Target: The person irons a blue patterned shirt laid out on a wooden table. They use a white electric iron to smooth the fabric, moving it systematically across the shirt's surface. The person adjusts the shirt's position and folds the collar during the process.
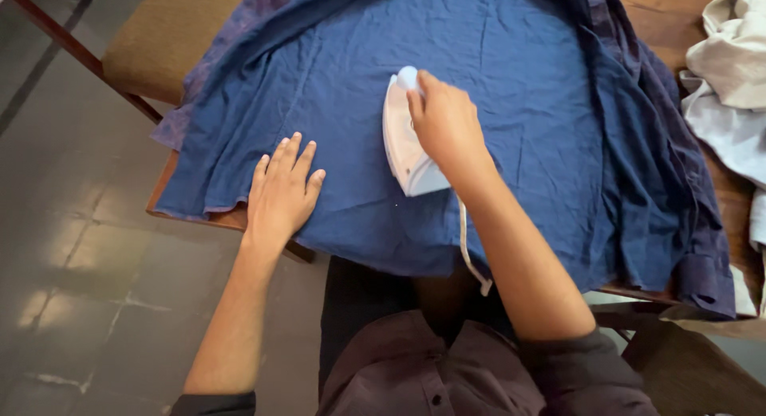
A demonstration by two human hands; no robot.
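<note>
While the right hand (pixel 447 125) has its fingers wrapped around the white iron (pixel 403 141) mid-cloth and the left hand (pixel 281 193) lies flat, fingers spread, the blue shirt (pixel 511 89) on the surface (pixel 231 219) looks creased throughout, so pressing seems barely begun.

Shirt (pixel 511 89) lay spread over the table (pixel 231 219), covering most of it, w/ near hem hanging off the front edge. Iron (pixel 403 137) sat on the shirt, approx. centre; its cord (pixel 467 248) ran back toward the person, off the table edge. Right hand (pixel 447 121) was on top of the iron. Left hand (pixel 281 191) lay flat on the shirt, left of the iron, near the front edge. Chair (pixel 163 37) stood behind-left of the table. Other clothes (pixel 730 89) were piled on the table's right end, beside the shirt.
</note>
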